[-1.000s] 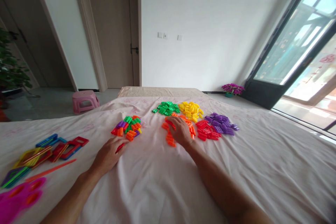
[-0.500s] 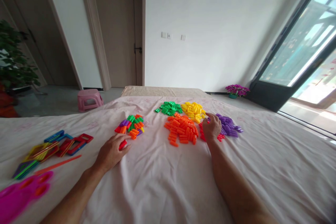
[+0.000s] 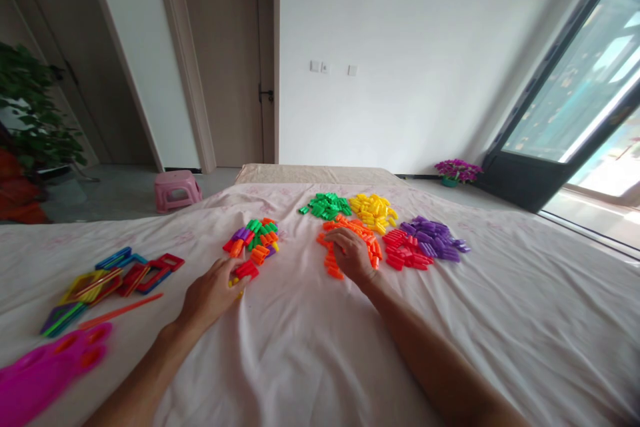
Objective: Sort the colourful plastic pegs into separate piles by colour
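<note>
Small plastic pieces lie sorted by colour: a green pile (image 3: 327, 205), a yellow pile (image 3: 373, 211), an orange pile (image 3: 367, 235), a red pile (image 3: 406, 250) and a purple pile (image 3: 435, 238). My right hand (image 3: 350, 252) is over the orange pile, its fingers bent and their tips not clear. Left of these sits a mixed-colour pile (image 3: 260, 235). Just in front of it my left hand (image 3: 215, 287) curls around red pieces (image 3: 246, 270), with some yellow ones under its fingertips.
Flat coloured frames (image 3: 135, 273) lie at the left on the pale cloth (image 3: 300, 347), near an orange stick (image 3: 120, 310) and a pink holed object (image 3: 45, 373). Behind are a pink stool (image 3: 177, 188) and a flowerpot (image 3: 450, 181).
My right hand has moved left from the red pile to the orange pile, uncovering the red pieces. More red and yellow pieces now show at my left hand. The view has shifted slightly.
</note>
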`<state>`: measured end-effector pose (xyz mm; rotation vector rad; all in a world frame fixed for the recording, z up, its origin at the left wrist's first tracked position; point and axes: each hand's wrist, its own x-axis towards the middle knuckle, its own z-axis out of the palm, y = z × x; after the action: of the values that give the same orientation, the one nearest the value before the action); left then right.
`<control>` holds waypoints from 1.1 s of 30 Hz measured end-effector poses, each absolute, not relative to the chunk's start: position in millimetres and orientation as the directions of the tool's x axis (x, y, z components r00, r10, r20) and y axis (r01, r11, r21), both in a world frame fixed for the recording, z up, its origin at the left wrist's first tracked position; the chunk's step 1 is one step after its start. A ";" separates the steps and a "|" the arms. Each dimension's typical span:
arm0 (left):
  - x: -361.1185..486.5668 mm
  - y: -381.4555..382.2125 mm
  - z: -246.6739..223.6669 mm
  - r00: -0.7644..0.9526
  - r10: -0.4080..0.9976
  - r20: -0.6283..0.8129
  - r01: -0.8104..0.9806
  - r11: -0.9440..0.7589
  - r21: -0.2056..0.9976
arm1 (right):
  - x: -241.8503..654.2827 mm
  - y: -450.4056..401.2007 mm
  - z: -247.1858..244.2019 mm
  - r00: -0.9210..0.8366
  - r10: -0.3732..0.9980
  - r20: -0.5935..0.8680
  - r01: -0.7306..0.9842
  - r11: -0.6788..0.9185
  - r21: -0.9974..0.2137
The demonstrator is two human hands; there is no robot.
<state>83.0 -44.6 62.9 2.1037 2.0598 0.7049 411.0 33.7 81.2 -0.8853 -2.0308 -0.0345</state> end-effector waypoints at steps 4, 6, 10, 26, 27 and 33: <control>93.4 -41.1 51.3 0.129 0.940 0.317 0.720 -0.308 0.622 | 383.0 17.7 76.3 -0.448 0.586 0.675 0.526 0.783 -0.332; 96.1 -39.3 45.4 0.142 0.941 0.308 0.614 -0.328 0.718 | 370.8 10.2 75.6 -0.515 0.592 0.619 0.511 0.792 -0.333; 96.7 -35.2 40.9 0.056 0.955 0.290 0.468 -0.282 0.838 | 350.2 -3.5 77.6 -0.676 0.548 0.493 0.472 0.835 -0.281; 96.9 -39.6 54.4 0.068 0.955 0.288 0.894 -0.187 0.406 | 331.1 -14.1 75.9 -0.789 0.487 0.374 0.434 0.873 -0.222; 97.6 -39.5 53.7 0.089 0.953 0.290 0.889 -0.207 0.409 | 330.3 -15.3 76.0 -0.785 0.487 0.383 0.440 0.873 -0.209; 98.3 -39.3 50.3 0.189 0.929 0.319 0.853 -0.317 0.415 | 324.6 -19.0 73.0 -0.809 0.475 0.346 0.416 0.879 -0.235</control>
<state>98.3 -39.3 50.3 2.3072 1.7434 0.7886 324.6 -19.0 73.0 -0.6566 -2.6493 0.2073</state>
